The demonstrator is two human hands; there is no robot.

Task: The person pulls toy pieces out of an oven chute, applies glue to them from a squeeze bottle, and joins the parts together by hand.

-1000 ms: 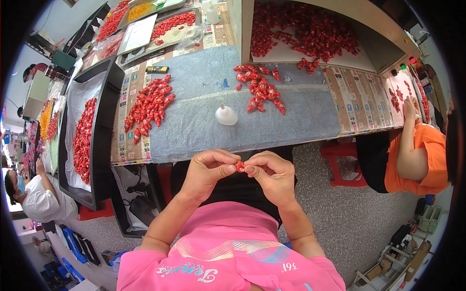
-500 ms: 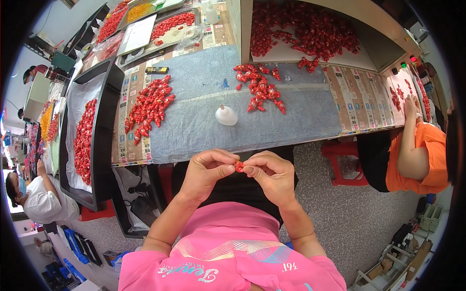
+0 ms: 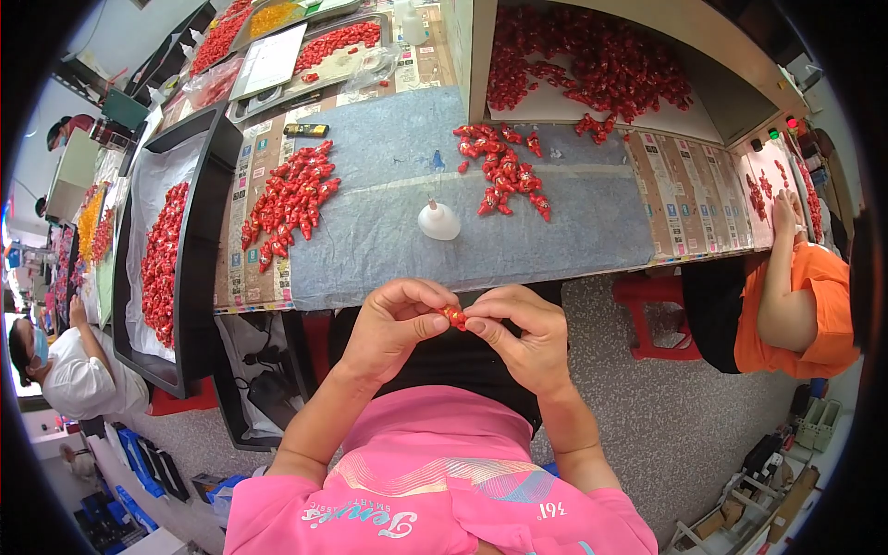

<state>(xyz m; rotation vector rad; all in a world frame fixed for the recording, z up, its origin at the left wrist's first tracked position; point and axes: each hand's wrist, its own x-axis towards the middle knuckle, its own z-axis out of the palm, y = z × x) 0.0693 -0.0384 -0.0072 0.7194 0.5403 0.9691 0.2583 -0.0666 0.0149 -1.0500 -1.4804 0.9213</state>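
Note:
Between the fingertips of my left hand (image 3: 400, 324) and my right hand (image 3: 521, 335) is a small red figurine (image 3: 454, 317) with gold marks. Both hands pinch it, one from each side, in front of the table's near edge and above my lap. Beyond them on the blue-grey cloth (image 3: 388, 250) stands a white squeeze bottle (image 3: 438, 222) with a thin nozzle. A pile of red figurines (image 3: 294, 199) lies to the left of the bottle. Another group of red figurines (image 3: 504, 176) lies to its right, toward the open box.
At left a black tray (image 3: 205, 231) holds more red pieces. An open-fronted box (image 3: 479, 65) at the back contains a large heap. A yellow-and-black object (image 3: 306, 130) lies on the cloth. Co-workers sit at left and, in an orange shirt (image 3: 809, 310), at right.
The red figurine has turned between my fingertips, and more of its length shows now. My hands have barely moved. The table and its contents appear slightly farther right in the picture.

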